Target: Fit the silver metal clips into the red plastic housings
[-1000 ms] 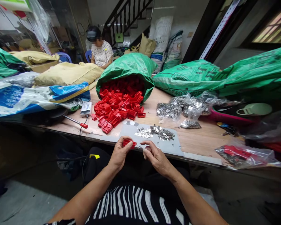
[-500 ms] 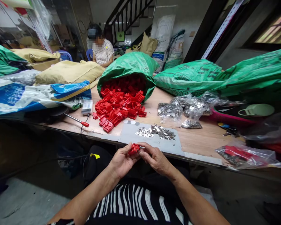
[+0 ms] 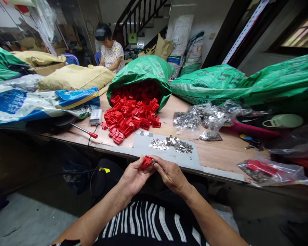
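Observation:
My left hand (image 3: 135, 176) is closed around a small red plastic part (image 3: 146, 162), held just in front of the table edge. The fingertips of my right hand (image 3: 170, 172) are pinched together against the right side of that part. A sliver of a small metal piece shows between those fingertips and the part; most of it is hidden. On the table before my hands, small flat metal pieces (image 3: 179, 145) lie loose on a grey mat (image 3: 141, 153). Behind them, a heap of similar red plastic parts (image 3: 128, 119) spills from a green sack (image 3: 146, 68).
Clear bags of metal pieces (image 3: 187, 119) lie right of the heap, near a pink basket (image 3: 256, 129). Another clear bag (image 3: 269, 169) sits at the right front edge. A red-tipped rod (image 3: 88, 133) lies at left. Across the table sits a person (image 3: 113, 54).
My right fingertips have closed in on the red part, and less of the metal piece shows. My left hand has stayed almost still.

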Demonstrator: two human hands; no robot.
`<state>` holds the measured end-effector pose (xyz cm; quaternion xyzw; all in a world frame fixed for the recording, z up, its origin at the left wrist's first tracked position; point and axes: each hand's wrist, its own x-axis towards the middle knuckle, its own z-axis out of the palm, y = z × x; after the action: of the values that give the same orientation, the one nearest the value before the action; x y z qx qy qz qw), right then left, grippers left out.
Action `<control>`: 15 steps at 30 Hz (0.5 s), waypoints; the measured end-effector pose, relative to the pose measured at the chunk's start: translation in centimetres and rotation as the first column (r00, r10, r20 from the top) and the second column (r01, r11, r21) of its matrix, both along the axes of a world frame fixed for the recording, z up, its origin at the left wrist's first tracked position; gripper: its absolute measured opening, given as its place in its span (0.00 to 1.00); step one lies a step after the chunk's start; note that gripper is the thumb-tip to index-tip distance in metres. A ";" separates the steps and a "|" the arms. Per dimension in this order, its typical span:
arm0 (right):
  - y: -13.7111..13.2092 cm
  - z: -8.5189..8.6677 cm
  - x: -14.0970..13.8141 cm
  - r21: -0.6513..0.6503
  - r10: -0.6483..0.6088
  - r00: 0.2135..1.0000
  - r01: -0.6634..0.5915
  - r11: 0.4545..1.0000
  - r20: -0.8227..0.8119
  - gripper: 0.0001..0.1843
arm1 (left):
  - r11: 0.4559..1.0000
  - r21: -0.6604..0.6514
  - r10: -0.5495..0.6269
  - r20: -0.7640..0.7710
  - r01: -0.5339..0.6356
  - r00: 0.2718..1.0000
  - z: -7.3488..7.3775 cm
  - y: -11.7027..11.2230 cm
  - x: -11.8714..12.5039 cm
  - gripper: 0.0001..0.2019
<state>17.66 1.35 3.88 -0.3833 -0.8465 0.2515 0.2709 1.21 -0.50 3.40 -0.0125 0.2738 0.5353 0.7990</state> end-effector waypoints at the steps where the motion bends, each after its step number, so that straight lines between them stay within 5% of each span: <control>1: -0.1 0.1 0.0 0.006 -0.007 1.000 0.006 1.000 0.013 0.20 | 1.000 0.002 0.000 0.003 0.000 1.000 0.0 0.0 0.0 0.14; 15: 0.1 -1.5 -0.3 0.112 -0.068 0.997 0.070 0.991 -0.027 0.19 | 0.997 -0.010 0.071 -0.002 -0.071 0.997 0.3 -0.5 0.4 0.13</control>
<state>17.34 1.46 2.34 -0.3934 -0.8423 0.1982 0.3106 1.65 -1.01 3.72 -0.0259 0.2767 0.5618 0.7792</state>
